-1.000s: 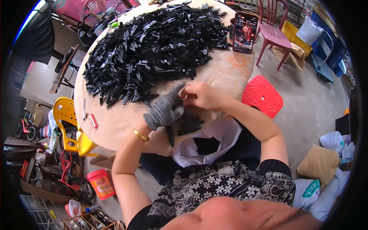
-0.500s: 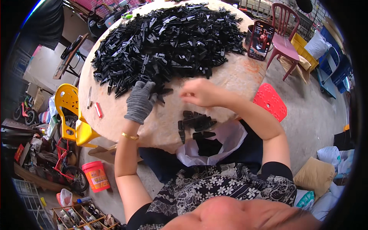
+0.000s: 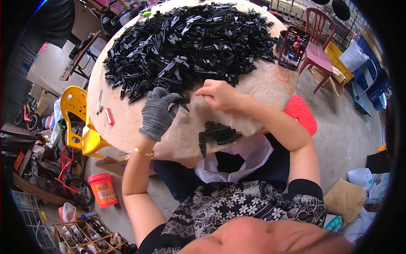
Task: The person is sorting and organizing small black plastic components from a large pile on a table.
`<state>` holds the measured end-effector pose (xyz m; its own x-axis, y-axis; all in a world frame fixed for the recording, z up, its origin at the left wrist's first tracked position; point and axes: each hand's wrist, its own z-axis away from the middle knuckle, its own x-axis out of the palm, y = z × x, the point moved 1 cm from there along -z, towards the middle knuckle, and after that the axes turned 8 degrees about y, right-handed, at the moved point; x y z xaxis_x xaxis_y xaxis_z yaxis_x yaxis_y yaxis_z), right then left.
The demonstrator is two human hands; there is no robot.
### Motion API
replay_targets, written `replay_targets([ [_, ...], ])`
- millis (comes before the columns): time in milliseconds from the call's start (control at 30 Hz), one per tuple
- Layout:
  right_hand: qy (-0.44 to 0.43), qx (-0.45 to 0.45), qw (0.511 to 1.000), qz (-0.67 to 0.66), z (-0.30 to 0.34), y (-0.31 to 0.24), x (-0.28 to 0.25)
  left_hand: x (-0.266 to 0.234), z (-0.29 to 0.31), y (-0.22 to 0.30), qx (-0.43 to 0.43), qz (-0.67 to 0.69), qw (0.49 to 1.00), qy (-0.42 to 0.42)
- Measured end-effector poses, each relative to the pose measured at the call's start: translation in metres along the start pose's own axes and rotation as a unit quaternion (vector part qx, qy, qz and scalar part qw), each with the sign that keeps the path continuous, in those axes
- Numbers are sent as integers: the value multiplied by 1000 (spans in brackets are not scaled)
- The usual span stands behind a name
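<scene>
My left hand (image 3: 159, 114), in a grey knit glove, is closed on a small black plastic clip-like piece (image 3: 183, 102) that sticks out from the fingertips toward the right. Facing it across a small gap, my bare right hand (image 3: 218, 95) has thumb and fingers pinched together; whatever they hold, if anything, is too small to make out. Beyond both hands spreads a big heap of similar black pieces (image 3: 190, 46). Nearer me, a small group of black pieces (image 3: 219, 133) lies at the table's front edge, just above an open white plastic bag (image 3: 259, 155) on my lap.
The round table (image 3: 266, 84) has a phone (image 3: 292, 48) propped at its right. A red-and-white lighter-like item (image 3: 109, 116) and a pen (image 3: 99, 102) lie at left. Around it stand a yellow chair (image 3: 74, 110), a red stool (image 3: 301, 113), a maroon chair (image 3: 317, 59) and a red bucket (image 3: 102, 190).
My left hand has shifted slightly right, with the black piece lifted from the heap's edge. My right hand moved a little up. One piece by the bag's mouth is gone from the table edge.
</scene>
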<state>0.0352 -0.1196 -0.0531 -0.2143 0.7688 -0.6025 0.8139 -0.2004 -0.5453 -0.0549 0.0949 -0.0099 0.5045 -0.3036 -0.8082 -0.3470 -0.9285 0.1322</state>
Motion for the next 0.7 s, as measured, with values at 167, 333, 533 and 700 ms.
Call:
replay_targets([
  [167, -22, 46, 993, -109, 3, -2, -4, -9, 17, 4, 26, -19, 984, -175],
  [333, -93, -13, 992, -80, 9, -11, -5, -17, 28, 11, -51, 103, 976, -184],
  [533, -21, -37, 999, -8, 9, -10, 4, -6, 30, 46, -104, 0, 973, -204],
  [700, -43, -44, 998, -24, 12, -12, -6, -4, 32, 32, -164, 145, 961, -169],
])
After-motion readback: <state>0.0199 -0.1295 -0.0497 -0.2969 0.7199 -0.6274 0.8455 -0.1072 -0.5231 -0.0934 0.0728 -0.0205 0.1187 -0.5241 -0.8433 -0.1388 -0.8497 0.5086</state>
